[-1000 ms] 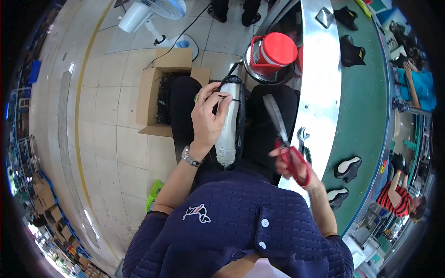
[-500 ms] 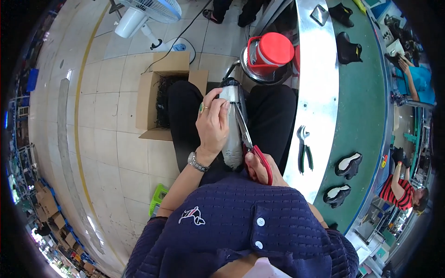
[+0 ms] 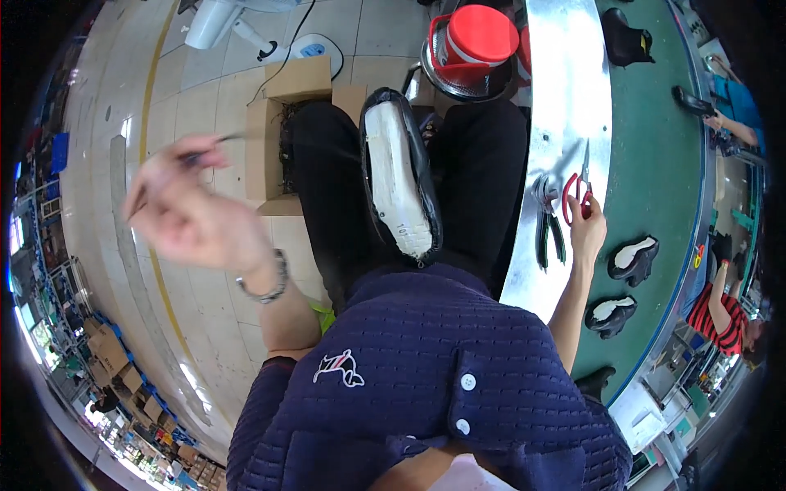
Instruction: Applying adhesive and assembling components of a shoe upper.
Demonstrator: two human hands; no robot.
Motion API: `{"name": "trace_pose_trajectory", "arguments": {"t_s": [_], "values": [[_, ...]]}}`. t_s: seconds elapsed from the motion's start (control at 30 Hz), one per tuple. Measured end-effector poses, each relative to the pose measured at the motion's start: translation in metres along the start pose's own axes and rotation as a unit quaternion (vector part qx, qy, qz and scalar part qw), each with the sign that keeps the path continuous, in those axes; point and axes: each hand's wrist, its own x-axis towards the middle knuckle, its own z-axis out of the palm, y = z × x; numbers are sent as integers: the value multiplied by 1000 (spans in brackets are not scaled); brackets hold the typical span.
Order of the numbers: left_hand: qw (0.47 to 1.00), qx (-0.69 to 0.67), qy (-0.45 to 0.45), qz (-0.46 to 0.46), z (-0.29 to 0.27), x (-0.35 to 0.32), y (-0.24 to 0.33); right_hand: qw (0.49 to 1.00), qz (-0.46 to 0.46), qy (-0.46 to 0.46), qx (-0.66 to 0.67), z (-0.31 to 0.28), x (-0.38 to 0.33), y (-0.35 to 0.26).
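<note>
A black shoe upper with a whitish bottom [image 3: 397, 184] lies between my thighs, bottom side up, touched by neither hand. My right hand [image 3: 585, 233] is out over the metal edge of the bench, closed on the red handles of a pair of scissors [image 3: 584, 186], blades pointing away from me. Out to the left, beyond the cardboard box, my left hand [image 3: 192, 209] is smeared by motion. A thin dark strip [image 3: 237, 136] sticks out from its pinched fingertips; what the strip is cannot be made out.
Green-handled pliers [image 3: 548, 237] lie beside the scissors. Several black shoe uppers [image 3: 634, 260] rest on the green belt [image 3: 647, 147]. An open cardboard box [image 3: 260, 151] with dark scraps stands left of my knee. A red bucket [image 3: 475, 37] is ahead. Co-workers sit across the belt.
My right hand has carried the scissors from the shoe upper to the bench. My left hand has let go of the shoe upper and swung left, with a dark strip in its fingers.
</note>
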Motion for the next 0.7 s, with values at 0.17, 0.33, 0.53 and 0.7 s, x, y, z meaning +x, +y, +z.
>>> {"name": "trace_pose_trajectory", "arguments": {"t_s": [0.17, 0.33, 0.53, 0.7], "values": [[976, 179, -104, -59, -56, 15, -74, 992, -82, 48, -82, 27, 30, 52], [842, 400, -336, -133, -76, -43, -129, 991, -100, 7, 87, 14, -7, 1], [806, 170, -542, 166, 16, -104, -62, 995, -88, -37, -21, 28, -59, 30], [786, 145, -571, 186, 97, -113, -44, 992, -101, -79, -6, 34, -58, 25]]}}
